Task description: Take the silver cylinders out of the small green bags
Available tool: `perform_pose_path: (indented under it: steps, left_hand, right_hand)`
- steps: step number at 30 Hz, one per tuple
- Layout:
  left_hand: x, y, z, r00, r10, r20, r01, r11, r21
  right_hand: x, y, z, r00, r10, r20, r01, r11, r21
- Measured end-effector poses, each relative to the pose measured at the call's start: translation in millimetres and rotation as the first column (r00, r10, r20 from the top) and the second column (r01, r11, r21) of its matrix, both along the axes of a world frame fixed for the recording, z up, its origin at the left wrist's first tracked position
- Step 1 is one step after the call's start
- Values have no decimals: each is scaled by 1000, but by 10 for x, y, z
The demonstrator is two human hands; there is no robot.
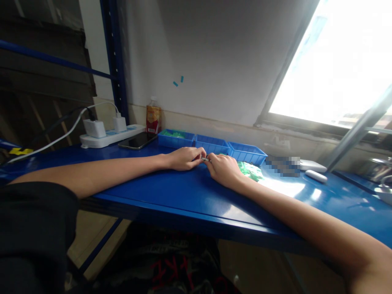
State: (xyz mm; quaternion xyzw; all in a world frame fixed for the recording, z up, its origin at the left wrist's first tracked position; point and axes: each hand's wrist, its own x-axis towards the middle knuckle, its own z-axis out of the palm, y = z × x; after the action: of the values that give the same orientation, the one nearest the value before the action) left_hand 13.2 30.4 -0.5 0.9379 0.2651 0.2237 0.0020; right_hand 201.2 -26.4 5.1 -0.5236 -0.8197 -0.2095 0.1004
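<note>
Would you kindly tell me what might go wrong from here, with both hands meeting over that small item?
The small item sits at the fingertips of the left hand and right hand, so it could slip onto the glossy blue tabletop.
The green-and-white packets lie close beside the right hand; a sideways move might push them.
The phone lies beyond the left forearm; a careless sweep could nudge it.

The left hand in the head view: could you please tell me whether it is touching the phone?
Apart: the head view shows a strip of blue tabletop between the left hand and the phone.
</note>
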Motion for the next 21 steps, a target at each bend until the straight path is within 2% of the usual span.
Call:
perform_pose_path:
  steps: [21]
  left_hand:
    - [-5, 79, -25, 998, -47, -48, 50, 996, 70]
  right_hand:
    - [-4, 4, -9, 1000, 12, -4, -12, 1000, -10]
